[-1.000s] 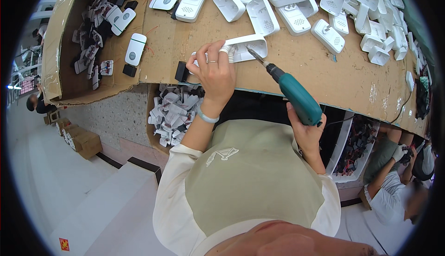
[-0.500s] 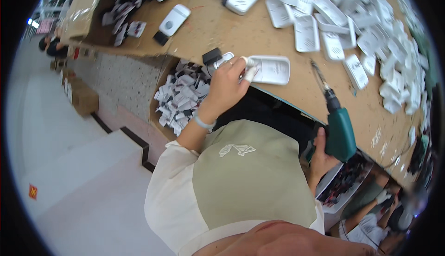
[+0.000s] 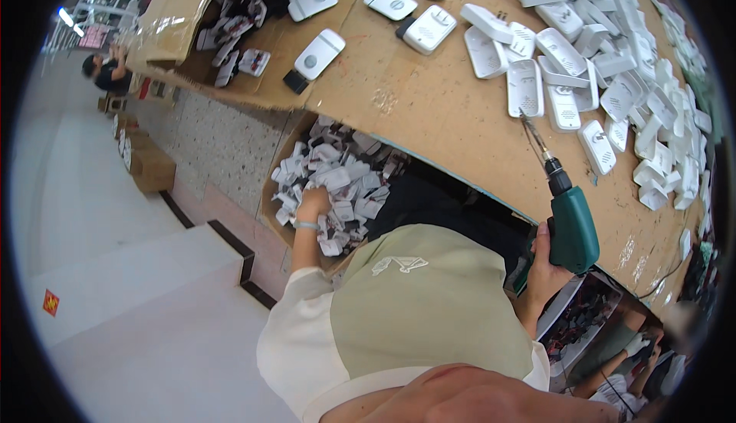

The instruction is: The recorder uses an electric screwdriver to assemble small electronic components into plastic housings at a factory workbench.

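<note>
My left hand (image 3: 314, 202) reaches down into an open cardboard box (image 3: 274, 185) below the table's left edge. It rests over a heap of white plastic device parts (image 3: 336, 179); its fingers are mostly hidden, so I cannot see whether it grips one. Wrapped round the grip of a green power drill (image 3: 573, 227), my right hand (image 3: 546, 271) keeps the tool over the near edge of the table. The drill's long thin bit (image 3: 534, 136) points away from me, its tip close to an open white casing shell (image 3: 525, 88).
A large pile of white casing shells (image 3: 613, 55) covers the back right of the cardboard-topped table (image 3: 429, 105). White devices with black ends (image 3: 316, 55) lie at the back left, near a box of assembled pieces (image 3: 165, 40). Other people sit at the far left and lower right.
My left hand has left the table edge and dropped into the box. The shell and black-ended piece it was handling there are gone from that spot. My right hand still holds the drill.
</note>
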`<state>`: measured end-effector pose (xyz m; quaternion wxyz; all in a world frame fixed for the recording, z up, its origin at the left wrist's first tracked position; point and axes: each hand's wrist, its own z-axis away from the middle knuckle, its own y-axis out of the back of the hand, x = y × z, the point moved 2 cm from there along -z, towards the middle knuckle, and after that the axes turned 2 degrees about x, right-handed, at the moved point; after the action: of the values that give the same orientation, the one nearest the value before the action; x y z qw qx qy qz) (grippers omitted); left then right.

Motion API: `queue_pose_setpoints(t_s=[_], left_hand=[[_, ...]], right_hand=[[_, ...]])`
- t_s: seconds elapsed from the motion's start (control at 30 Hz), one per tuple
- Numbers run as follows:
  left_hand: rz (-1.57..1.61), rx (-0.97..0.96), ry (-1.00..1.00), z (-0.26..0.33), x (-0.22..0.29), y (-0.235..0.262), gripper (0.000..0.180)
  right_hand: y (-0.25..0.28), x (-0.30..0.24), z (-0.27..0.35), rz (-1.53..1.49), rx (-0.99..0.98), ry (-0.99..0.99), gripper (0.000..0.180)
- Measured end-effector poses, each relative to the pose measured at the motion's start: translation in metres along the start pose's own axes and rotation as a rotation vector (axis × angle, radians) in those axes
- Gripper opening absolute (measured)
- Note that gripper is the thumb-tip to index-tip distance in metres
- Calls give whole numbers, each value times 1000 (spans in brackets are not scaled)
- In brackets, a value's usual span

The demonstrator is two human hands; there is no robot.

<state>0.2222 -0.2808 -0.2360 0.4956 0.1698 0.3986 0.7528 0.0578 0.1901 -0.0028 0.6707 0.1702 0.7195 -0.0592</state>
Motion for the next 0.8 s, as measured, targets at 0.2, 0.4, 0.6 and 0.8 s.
queue_pose_setpoints(t_s=[0.2,0.4,0.6,0.8], left_hand=[[604,553,-634,96,144,294,26],[263,1103,-629,-24,233,354,57],[886,702,-881,27,235,318,29],[598,711,-906,50,266,308,19]], right_hand=[[-5,-14,-3,-50,39,-43,16],[-4,-19,1,-93,91,-13,19],[23,-8,0,13,188,-37,25],[13,-11,-15,-9,140,0,16]])
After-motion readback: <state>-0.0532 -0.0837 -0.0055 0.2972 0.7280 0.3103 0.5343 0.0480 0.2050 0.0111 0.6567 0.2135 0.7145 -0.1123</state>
